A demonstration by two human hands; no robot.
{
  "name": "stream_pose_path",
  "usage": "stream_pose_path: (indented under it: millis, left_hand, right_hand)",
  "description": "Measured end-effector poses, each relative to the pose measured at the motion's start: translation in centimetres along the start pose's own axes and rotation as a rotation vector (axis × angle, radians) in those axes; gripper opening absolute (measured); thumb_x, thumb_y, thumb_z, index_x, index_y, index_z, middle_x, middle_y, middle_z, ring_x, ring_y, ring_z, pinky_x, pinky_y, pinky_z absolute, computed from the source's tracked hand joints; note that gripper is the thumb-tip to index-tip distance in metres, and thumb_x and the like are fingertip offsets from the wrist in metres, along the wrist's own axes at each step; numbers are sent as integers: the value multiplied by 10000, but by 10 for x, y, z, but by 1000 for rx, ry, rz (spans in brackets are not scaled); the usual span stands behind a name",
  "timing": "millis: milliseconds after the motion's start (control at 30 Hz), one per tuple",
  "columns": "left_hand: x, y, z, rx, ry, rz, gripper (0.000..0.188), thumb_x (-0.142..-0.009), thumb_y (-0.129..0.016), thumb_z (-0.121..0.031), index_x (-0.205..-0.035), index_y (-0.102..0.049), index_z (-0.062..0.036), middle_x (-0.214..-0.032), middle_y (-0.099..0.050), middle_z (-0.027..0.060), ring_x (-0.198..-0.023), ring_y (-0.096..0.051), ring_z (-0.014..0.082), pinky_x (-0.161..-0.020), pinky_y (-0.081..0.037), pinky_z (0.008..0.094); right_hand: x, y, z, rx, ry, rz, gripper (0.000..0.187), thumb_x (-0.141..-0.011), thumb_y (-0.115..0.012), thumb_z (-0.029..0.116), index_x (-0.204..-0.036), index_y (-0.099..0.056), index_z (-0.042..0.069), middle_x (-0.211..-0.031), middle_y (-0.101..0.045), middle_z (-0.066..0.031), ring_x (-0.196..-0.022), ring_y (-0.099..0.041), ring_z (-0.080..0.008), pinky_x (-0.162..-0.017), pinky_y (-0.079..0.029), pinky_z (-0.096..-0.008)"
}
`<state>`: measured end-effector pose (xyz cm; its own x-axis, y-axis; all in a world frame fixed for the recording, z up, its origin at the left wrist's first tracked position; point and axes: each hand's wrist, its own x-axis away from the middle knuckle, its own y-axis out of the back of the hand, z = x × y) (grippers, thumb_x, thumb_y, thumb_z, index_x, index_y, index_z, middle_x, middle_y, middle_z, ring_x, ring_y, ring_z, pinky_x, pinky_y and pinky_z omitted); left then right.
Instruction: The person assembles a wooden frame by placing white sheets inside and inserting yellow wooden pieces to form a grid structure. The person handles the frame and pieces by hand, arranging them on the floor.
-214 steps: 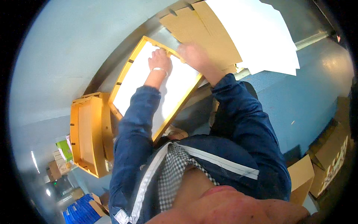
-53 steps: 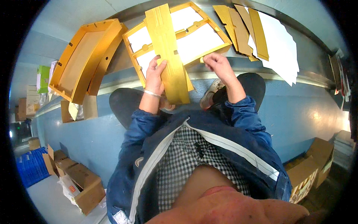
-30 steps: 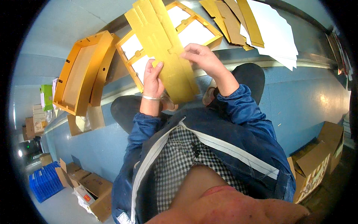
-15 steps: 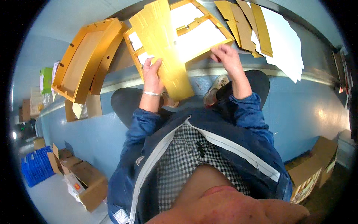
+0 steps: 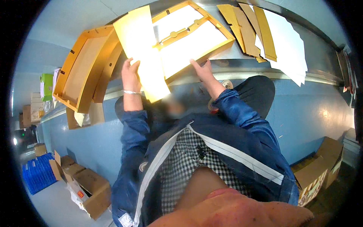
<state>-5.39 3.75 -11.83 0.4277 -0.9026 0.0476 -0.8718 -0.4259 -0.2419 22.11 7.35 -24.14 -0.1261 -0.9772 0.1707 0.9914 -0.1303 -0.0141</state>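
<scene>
In the head view, the left hand (image 5: 131,78) pinches a long yellow strip (image 5: 139,47) by its left edge, seemingly to leave its face clear, slanted over the left part of a yellow tray (image 5: 218,51). The right hand (image 5: 205,72), fingers spread beside the tray's near wall, apparently holds nothing.

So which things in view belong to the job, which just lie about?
Job, seemingly:
- long yellow cardboard sheet, at the left hand
- white-lined yellow cardboard tray, by the right hand

Apparently lying about:
- open brown cardboard box, lower left
- bright-green pack
</scene>
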Motion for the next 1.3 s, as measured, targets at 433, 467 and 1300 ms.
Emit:
stream_pose_path:
  millis: [433, 467, 1300]
  left_hand:
    - [26, -1, 2, 159, 125, -52, 280, -902, -586, 19, -1174, -519, 7, -1106, -636, 160, -1005, -637, 256, -873, -543, 371]
    - [27, 3, -3, 161, 122, -21, 291, -908, -585, 9, -1191, -520, 7, -1115, -646, 158, -1003, -650, 257, -870, -552, 370]
    - [1, -96, 64, 299, 355, 339, 335, -974, -539, -62, -1295, -501, 23, -1211, -635, 131, -1088, -640, 243, -945, -539, 366]
  right_hand:
    - [-27, -27, 6, 111, -330, -178, 992, -708, -802, 303, -1459, -240, -16, -1283, -509, -220, -1098, -578, -318, -814, -561, -441]
    - [-27, -11, 14, 25, -342, -124, 924, -712, -784, 276, -1435, -289, -17, -1231, -549, -208, -1034, -613, -303, -756, -580, -424]
    - [-24, 11, 121, -202, -123, 439, 441, -1016, -511, 340, -1161, -657, -50, -1085, -703, -206, -980, -662, -360, -895, -511, -423]
